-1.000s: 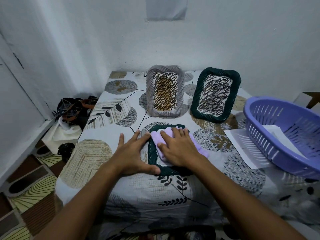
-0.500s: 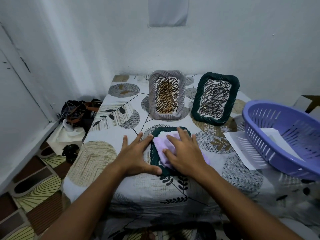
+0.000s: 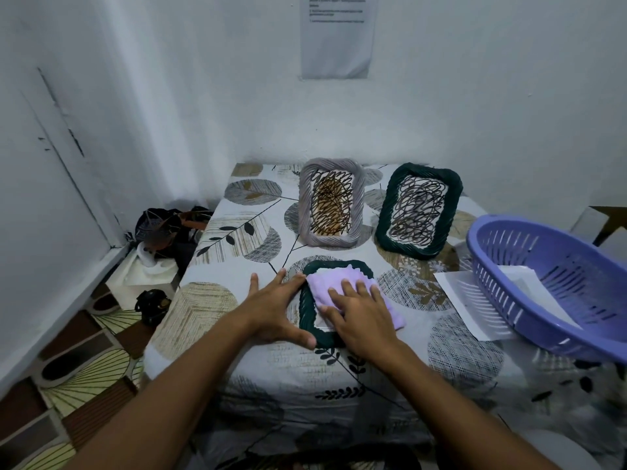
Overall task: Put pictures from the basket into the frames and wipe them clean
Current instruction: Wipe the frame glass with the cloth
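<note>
A dark green rope frame (image 3: 307, 318) lies flat on the leaf-patterned table near me. My right hand (image 3: 361, 315) presses a lilac cloth (image 3: 334, 283) flat onto its glass with straight fingers. Spread flat beside it, my left hand (image 3: 276, 308) holds the frame's left edge, thumb at its near corner. Behind stand a grey rope frame (image 3: 330, 206) and a second dark green frame (image 3: 419, 210), both upright with scribble pictures inside. The purple basket (image 3: 556, 286) at the right holds a white sheet (image 3: 524, 278).
A white paper (image 3: 466, 300) lies half under the basket. The white wall rises just behind the frames, with a notice (image 3: 337, 35) stuck on it. Left of the table, the floor carries dark bags (image 3: 169, 232) and small items. The table's front edge (image 3: 305, 395) is close below my forearms.
My right hand has slid the cloth slightly back and to the left over the frame's glass. My left hand has stayed on the frame's left edge. The camera has tilted up.
</note>
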{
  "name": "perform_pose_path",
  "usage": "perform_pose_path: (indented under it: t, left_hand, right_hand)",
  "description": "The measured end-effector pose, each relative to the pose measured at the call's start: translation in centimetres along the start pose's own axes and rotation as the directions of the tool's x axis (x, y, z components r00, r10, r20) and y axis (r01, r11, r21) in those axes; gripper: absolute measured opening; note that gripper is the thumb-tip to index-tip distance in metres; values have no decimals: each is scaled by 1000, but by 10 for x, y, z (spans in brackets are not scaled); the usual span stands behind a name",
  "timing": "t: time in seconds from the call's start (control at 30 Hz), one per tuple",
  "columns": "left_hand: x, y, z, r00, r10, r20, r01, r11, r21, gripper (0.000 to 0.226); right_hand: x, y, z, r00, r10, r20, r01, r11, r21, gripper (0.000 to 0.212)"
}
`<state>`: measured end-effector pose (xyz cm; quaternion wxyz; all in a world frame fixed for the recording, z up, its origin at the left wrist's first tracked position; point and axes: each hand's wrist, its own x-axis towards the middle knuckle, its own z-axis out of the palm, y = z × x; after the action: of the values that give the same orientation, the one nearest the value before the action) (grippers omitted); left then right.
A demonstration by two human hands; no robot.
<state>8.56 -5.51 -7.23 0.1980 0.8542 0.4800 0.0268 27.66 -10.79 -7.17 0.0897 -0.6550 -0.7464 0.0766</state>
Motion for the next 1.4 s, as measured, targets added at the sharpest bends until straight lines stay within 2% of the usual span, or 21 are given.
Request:
perform_pose_path:
  t: [0.17,0.23,0.4,0.6,0.77,0.9,0.97,1.0,1.07,1.13,1.17,1.23,1.27,1.3,1.33,1.4]
  left_hand:
    - [0,6,-7,999,-26,35,23,998,65,145]
    - [-2,7,-7,999,-30,35,27,997,79,140]
    - [-2,5,-5,999,-22,49,19,998,55,143]
    - [-2,1,0,1000,-13,21,13,1000,26,137]
    - [-1,-4,5,1000,1,-8,-1,1000,10,141]
    - [-2,-5,7,1000,5,-17,-5,1000,-3,143]
    - [-2,-4,4,1000,-1,-2,1,1000,-28,145]
    - [-3,-2,0,1000,-9,13,10,998,-59,146]
    - [-3,4,-10,1000,-20,12,22,987,-157,145]
    - [-2,12,-17,996,-38,-77,12,950,-312,134]
    - [-2,17,-19,988,-57,-144,-9,909,-417,125]
    - [0,29,-20,964,-94,-250,-82,785,-615,99]
    - [0,37,-21,954,-102,-281,-122,726,-677,89]
    - [0,43,-21,945,-111,-307,-154,677,-720,82]
    - [-1,51,-22,935,-134,-330,-178,628,-758,74]
    - [-2,63,-23,914,-231,-334,-186,493,-850,62]
  right_hand:
    - [1,3,-19,999,37,17,-40,971,235,39]
    - [-2,2,-27,999,36,2,-35,960,278,39]
    - [-8,-4,-19,999,-25,27,23,998,59,55]
    - [18,-12,-5,995,103,13,-103,995,3,57]
    - [22,-9,9,998,47,-47,-50,997,-61,49]
    - [23,2,11,996,4,-89,1,999,50,43]
    - [22,3,4,991,1,-136,34,967,253,36]
    - [19,3,-2,987,24,-160,44,913,406,32]
    - [13,5,-18,981,125,-149,19,699,715,37]
    - [10,10,-35,969,243,-51,-49,388,920,39]
    - [10,12,-42,962,271,38,-88,176,980,38]
    - [10,16,-54,950,213,227,-158,-299,941,45]
    - [8,16,-58,949,142,280,-179,-487,855,56]
    - [6,17,-61,954,75,289,-184,-617,765,68]
    - [4,17,-62,962,26,272,-180,-689,702,78]
    - [0,14,-65,976,-25,217,-163,-743,649,90]
